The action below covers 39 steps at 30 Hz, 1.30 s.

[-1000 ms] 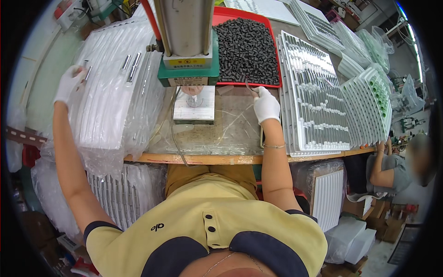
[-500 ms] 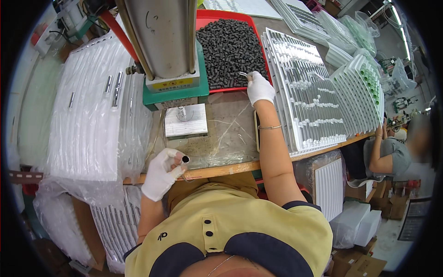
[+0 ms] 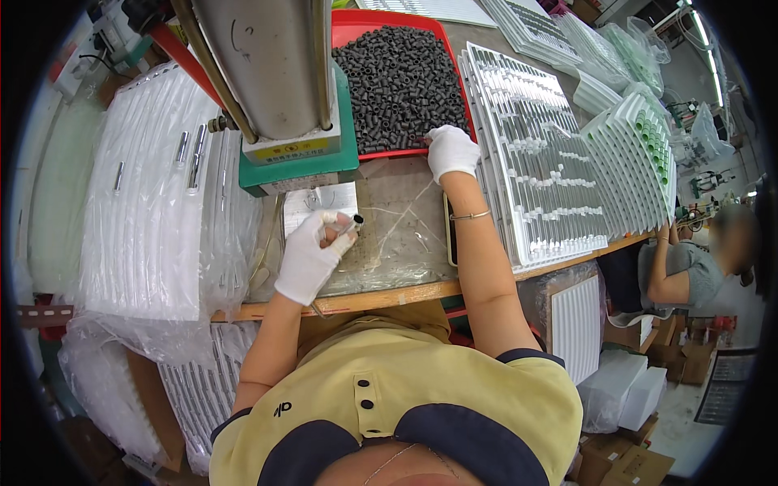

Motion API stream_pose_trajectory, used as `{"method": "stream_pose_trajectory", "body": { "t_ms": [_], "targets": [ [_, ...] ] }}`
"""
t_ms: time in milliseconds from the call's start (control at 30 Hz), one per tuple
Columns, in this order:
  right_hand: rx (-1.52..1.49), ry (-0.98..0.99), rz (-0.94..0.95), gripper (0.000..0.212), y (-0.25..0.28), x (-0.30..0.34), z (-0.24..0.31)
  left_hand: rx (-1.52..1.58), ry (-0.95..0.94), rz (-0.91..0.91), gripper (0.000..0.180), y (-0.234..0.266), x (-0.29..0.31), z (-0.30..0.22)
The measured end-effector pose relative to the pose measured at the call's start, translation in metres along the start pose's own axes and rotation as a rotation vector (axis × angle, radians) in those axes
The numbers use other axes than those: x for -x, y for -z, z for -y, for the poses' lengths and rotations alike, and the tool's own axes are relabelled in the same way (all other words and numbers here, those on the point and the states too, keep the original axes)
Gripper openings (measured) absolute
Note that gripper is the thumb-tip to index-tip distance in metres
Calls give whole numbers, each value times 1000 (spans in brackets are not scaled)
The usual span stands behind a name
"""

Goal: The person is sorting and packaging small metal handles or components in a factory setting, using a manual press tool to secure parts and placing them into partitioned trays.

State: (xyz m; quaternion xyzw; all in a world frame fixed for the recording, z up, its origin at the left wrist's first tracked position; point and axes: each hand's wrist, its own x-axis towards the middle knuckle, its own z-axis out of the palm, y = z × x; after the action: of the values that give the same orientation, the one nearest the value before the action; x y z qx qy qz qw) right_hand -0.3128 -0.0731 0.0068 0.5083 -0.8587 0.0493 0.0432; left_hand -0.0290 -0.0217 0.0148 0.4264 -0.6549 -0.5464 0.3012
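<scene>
White-gloved left hand [image 3: 309, 259], grip closed on black-ended silver tube [image 3: 356, 221]: moved up toward flat silver metal block [image 3: 301, 207]. White-gloved right hand [image 3: 452, 152]: grip indiscernible.

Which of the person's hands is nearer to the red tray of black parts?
Right: the right hand is at the near right corner of the red tray; the left hand is farther off, closer to the person and leftward, holding a small tube.
</scene>
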Motion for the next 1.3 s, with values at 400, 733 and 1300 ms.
{"method": "stream_pose_trajectory", "body": {
  "t_ms": [400,733,1300],
  "targets": [
    [127,-142,155,15,17,-12,-16,44,-24,-16,20,-7,9,-3],
    [102,-119,67,13,23,-19,-15,133,64,16,21,-1,12,8],
    [-587,461,-118,13,80,129,6,55,-88,-44,20,-26,-11,-2]
  ]
}}
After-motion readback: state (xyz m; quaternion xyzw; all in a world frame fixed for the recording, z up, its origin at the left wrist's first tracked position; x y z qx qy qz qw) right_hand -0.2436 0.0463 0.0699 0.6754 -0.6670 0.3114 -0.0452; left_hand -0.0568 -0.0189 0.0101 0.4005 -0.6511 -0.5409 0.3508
